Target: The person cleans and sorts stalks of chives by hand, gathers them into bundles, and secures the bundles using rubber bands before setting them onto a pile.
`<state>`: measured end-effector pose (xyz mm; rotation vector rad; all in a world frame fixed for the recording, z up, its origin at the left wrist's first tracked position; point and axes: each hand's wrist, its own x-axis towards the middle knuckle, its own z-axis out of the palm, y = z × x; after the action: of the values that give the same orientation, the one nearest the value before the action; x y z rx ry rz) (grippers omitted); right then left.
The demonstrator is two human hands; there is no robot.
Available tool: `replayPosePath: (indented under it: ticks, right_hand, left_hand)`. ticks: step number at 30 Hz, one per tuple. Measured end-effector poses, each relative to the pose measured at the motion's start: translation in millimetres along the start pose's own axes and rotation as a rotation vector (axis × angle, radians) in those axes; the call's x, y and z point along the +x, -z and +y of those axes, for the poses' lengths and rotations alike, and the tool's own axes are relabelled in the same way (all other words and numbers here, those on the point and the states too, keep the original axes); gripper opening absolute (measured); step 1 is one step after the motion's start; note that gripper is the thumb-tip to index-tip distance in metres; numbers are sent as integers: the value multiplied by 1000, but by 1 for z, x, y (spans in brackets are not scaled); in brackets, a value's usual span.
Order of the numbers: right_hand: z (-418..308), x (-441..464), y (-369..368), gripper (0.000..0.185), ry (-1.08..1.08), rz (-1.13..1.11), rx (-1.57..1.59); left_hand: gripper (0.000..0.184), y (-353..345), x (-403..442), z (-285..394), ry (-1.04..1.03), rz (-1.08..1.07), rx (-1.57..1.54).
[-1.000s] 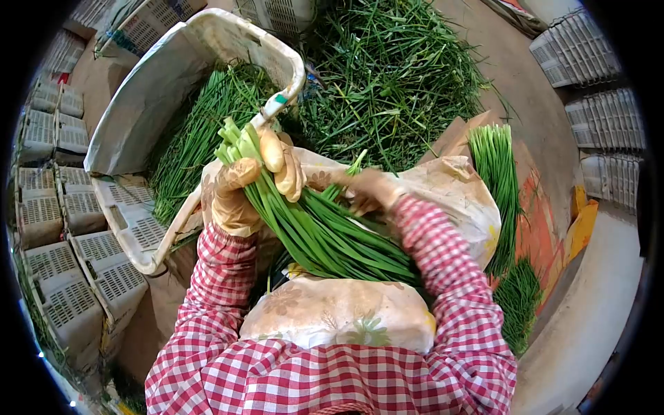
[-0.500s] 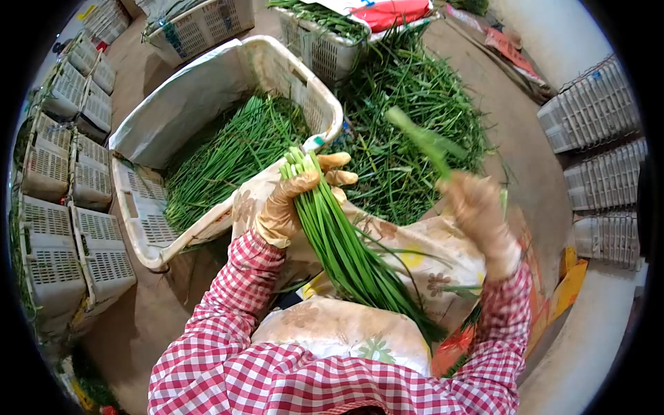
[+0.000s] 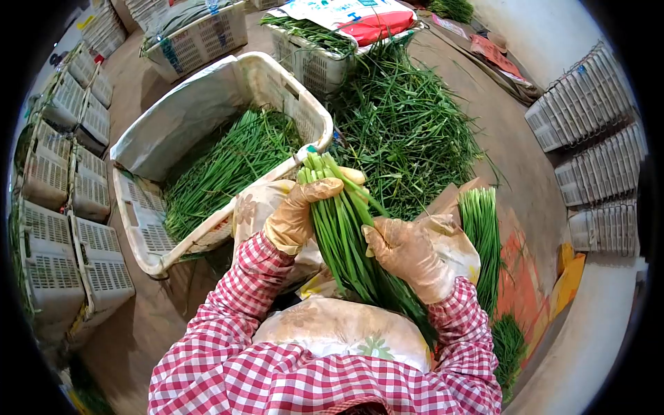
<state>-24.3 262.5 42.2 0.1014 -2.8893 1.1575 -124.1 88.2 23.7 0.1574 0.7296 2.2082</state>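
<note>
Over a floral apron [image 3: 339, 321], two gloved hands [image 3: 402, 254], one leafy bunch [image 3: 346, 242]

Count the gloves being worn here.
2: one on the left hand, holding the green bundle near its pale ends; one on the right hand, lower along the bundle.

Your right hand [image 3: 409, 257] is now touching the green bunch [image 3: 339, 235] instead of holding stalks out to the right, and the bundle [image 3: 481, 228] beyond it is showing again.
</note>
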Motion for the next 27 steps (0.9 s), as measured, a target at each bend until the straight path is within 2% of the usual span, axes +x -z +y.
replayPosePath:
  ticks: [2, 3, 4, 6, 8, 10, 11, 12, 14, 15, 16, 17, 18, 20, 22, 24, 26, 27]
  right_hand:
    - [-26, 3, 31, 37, -135, -277, -265]
    - [-44, 12, 61, 46, -261, -536, -360]
    - [-25, 10, 64, 51, -270, -467, -144]
    - [-9, 7, 61, 52, -196, -40, 165]
    - [-30, 13, 56, 51, -51, 130, 41]
    - [-36, 25, 41, 43, -22, -21, 26]
    - [-28, 29, 27, 40, 134, 72, 86]
    - [-31, 31, 30, 35, 122, 32, 91]
    - [-26, 34, 24, 25, 154, -2, 12]
    - [-27, 36, 30, 25, 147, 13, 13]
    - [-26, 37, 38, 19, 175, -71, 17]
    - [-24, 38, 44, 14, 203, -154, 23]
    - [-9, 43, 42, 10, 235, -51, 142]
    - [15, 53, 52, 10, 324, 287, 71]
    - [38, 57, 70, 14, 244, 632, -330]
    - [53, 54, 63, 36, -145, 346, -433]
    - [76, 46, 30, 49, -29, 529, -219]
    - [73, 36, 40, 45, -45, 464, -30]
  left_hand:
    - [40, 7, 3, -2, -19, -11, 83]
    - [35, 6, 4, -4, -38, 42, 83]
    - [34, 1, 1, -1, -22, 39, 102]
    - [33, -16, -5, -3, -161, 96, 252]
    - [33, -25, -7, -5, -171, 160, 280]
    - [32, -14, -3, -4, -155, 139, 260]
    - [31, -1, -3, -3, -184, 186, 238]
    - [29, 8, -3, -3, -220, 247, 220]
    - [26, 7, -12, 3, -173, 127, 222]
    - [28, 9, -12, 5, -175, 173, 200]
    - [29, 12, -13, 5, -177, 187, 201]
    - [27, 14, -14, 3, -139, 92, 211]
    - [25, 0, -15, 2, -99, -2, 221]
    - [32, 2, -12, -4, -114, -11, 326]
    - [40, -11, -13, -3, -103, -108, 390]
    - [50, -35, -6, -2, -150, -150, 440]
    - [52, -52, 2, 11, -435, 236, 369]
    - [46, -42, 11, 49, -669, -120, 675]
